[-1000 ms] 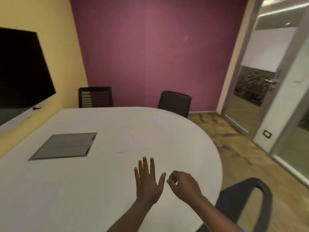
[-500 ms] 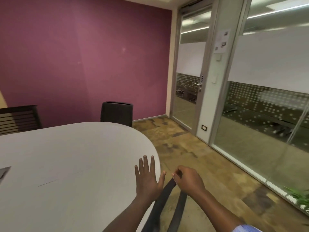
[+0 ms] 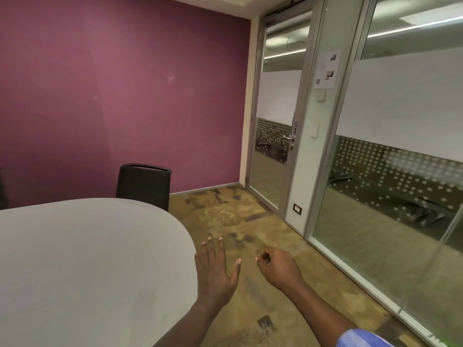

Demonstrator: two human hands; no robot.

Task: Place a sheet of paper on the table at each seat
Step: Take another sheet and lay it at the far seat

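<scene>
A white oval table (image 3: pixel 82 259) fills the lower left, and no sheet of paper shows on it or in either hand. My left hand (image 3: pixel 215 271) is held flat and open with fingers spread, just past the table's right edge. To its right, my right hand (image 3: pixel 278 267) hangs over the floor with its fingers curled loosely inward and nothing visible in them. One dark chair (image 3: pixel 144 185) stands at the table's far end against the purple wall.
A glass door (image 3: pixel 275 146) with a metal handle and a frosted glass partition (image 3: pixel 400 159) run along the right. Patterned brown floor (image 3: pixel 250 221) lies between the table and the glass. The edge of another chair (image 3: pixel 2 189) shows at the far left.
The view has swung to the right: the screen, the table's hatch and the near chair have left the frame, and the door and glass wall fill the right. Both hands keep their poses.
</scene>
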